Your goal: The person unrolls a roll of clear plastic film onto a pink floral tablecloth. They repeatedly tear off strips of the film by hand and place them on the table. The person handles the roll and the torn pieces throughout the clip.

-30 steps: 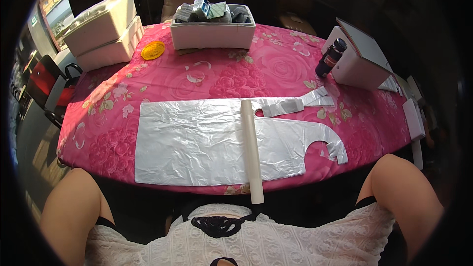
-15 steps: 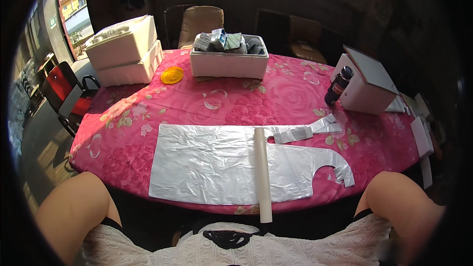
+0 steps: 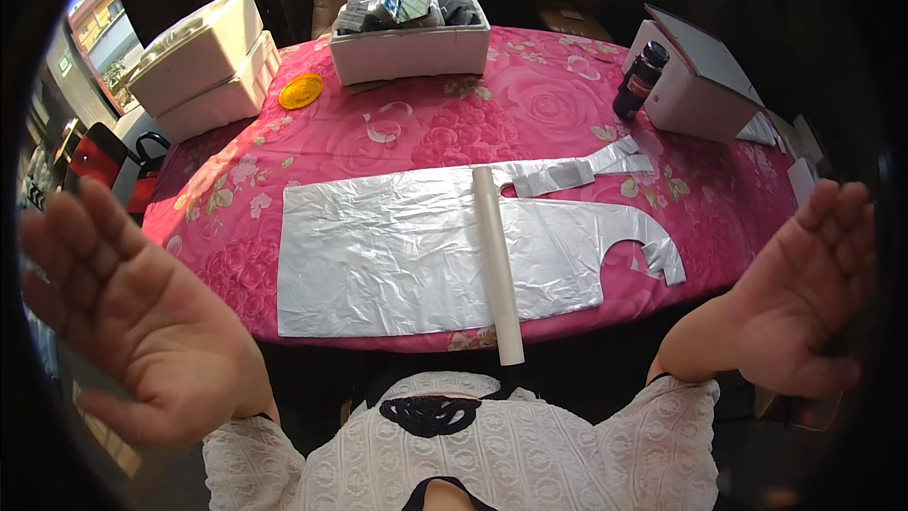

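My left hand [image 3: 156, 326] is raised at the left, palm showing and fingers stretched out, holding nothing. On the far right my right hand [image 3: 804, 293] is up in the same way, open and touching nothing. Between them, flat on the table, lies a silvery plastic sheet [image 3: 378, 255] with cut-out curves and strips at its right end, shaped like an apron. A pale cardboard tube [image 3: 497, 265] rests across the sheet, its near end jutting past the table edge.
The table has a pink floral tablecloth [image 3: 558, 104]. At the back are stacked foam boxes [image 3: 213, 66], a yellow dish [image 3: 301, 91] and a foam box of packets [image 3: 411, 57]. A dark bottle [image 3: 641, 80] stands beside a white box [image 3: 695, 76] at the right.
Both hands have come up into view, palms showing, one on each side. The view has tilted down, so the table things sit higher. The sheet and tube lie as before.
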`<act>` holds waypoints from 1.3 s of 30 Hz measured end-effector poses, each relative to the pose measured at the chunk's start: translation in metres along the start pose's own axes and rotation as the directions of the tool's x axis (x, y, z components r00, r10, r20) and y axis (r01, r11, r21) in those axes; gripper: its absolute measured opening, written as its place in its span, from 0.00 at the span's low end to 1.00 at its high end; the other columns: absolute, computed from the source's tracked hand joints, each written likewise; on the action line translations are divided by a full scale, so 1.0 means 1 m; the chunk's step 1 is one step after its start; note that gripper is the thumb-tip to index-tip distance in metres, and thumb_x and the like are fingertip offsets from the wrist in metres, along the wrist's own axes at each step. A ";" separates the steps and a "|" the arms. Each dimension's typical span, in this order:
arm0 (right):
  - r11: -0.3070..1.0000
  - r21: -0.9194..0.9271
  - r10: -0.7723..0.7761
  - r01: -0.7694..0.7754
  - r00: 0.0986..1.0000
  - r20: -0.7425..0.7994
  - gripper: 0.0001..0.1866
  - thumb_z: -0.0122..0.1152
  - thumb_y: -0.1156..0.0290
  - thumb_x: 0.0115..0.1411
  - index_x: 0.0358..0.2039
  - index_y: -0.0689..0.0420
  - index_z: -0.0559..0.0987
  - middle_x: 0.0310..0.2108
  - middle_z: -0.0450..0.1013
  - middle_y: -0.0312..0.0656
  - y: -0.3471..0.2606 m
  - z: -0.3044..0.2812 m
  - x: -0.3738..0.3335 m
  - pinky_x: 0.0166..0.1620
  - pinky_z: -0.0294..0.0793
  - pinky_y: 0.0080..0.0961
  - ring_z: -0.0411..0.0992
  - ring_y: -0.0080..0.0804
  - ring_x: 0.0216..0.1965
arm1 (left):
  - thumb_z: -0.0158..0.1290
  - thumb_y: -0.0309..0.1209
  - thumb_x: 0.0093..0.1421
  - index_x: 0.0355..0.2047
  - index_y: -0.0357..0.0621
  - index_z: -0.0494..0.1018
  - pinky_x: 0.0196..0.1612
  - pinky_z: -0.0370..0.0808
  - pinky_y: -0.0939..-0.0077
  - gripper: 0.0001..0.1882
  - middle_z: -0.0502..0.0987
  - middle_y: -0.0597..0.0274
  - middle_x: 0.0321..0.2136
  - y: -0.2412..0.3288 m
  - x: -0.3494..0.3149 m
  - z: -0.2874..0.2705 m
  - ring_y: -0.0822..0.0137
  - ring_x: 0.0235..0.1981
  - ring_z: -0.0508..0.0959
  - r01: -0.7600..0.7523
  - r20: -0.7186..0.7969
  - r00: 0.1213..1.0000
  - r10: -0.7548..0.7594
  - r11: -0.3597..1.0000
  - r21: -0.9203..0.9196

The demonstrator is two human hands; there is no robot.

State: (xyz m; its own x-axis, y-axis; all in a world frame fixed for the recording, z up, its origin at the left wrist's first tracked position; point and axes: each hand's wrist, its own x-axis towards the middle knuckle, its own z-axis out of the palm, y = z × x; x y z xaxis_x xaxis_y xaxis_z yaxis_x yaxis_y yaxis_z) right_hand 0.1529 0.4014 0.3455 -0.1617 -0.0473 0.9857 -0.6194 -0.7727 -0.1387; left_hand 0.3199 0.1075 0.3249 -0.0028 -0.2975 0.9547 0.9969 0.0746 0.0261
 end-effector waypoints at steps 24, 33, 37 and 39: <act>-0.093 0.273 0.874 -0.958 -0.210 -0.439 0.11 0.52 0.64 0.56 0.30 0.60 0.74 0.23 0.72 0.38 0.286 -0.055 -0.291 0.32 0.71 0.29 0.72 0.32 0.26 | 0.40 0.30 0.53 0.58 0.26 0.51 0.64 0.45 0.57 0.33 0.51 0.39 0.60 -0.148 -0.334 -0.022 0.47 0.63 0.50 0.157 0.054 0.206 -0.977 0.088 0.984; 0.497 0.736 0.781 -0.460 -0.133 -0.610 0.13 0.51 0.68 0.56 0.41 0.59 0.69 0.40 0.70 0.37 0.295 -0.153 -0.267 0.42 0.70 0.30 0.70 0.31 0.39 | 0.40 0.31 0.53 0.59 0.27 0.48 0.64 0.42 0.59 0.34 0.49 0.42 0.61 -0.147 -0.330 -0.021 0.50 0.64 0.48 0.179 0.026 0.143 -0.989 0.051 0.982; 0.619 0.642 0.659 -0.453 -0.146 -0.738 0.17 0.47 0.66 0.57 0.46 0.58 0.68 0.44 0.70 0.41 0.286 -0.251 -0.256 0.45 0.70 0.34 0.70 0.35 0.43 | 0.40 0.30 0.53 0.59 0.27 0.47 0.64 0.42 0.59 0.34 0.49 0.42 0.61 -0.151 -0.330 -0.017 0.51 0.64 0.48 0.204 0.034 0.141 -0.989 0.062 0.977; 0.608 0.601 0.575 -0.519 -0.234 -0.784 0.18 0.47 0.65 0.57 0.47 0.59 0.67 0.44 0.70 0.41 0.282 -0.270 -0.247 0.45 0.69 0.34 0.70 0.35 0.43 | 0.40 0.30 0.53 0.59 0.27 0.48 0.64 0.42 0.59 0.34 0.49 0.43 0.61 -0.150 -0.329 -0.019 0.51 0.64 0.48 0.198 0.029 0.139 -0.990 0.057 0.978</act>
State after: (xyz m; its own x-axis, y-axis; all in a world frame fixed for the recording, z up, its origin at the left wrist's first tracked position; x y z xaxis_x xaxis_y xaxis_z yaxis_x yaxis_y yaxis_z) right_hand -0.1893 0.3665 0.0372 -0.9206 0.0632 -0.3854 0.1688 -0.8255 -0.5385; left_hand 0.1726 0.1763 0.0016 -0.9895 -0.0872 0.1154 -0.0212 0.8766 0.4808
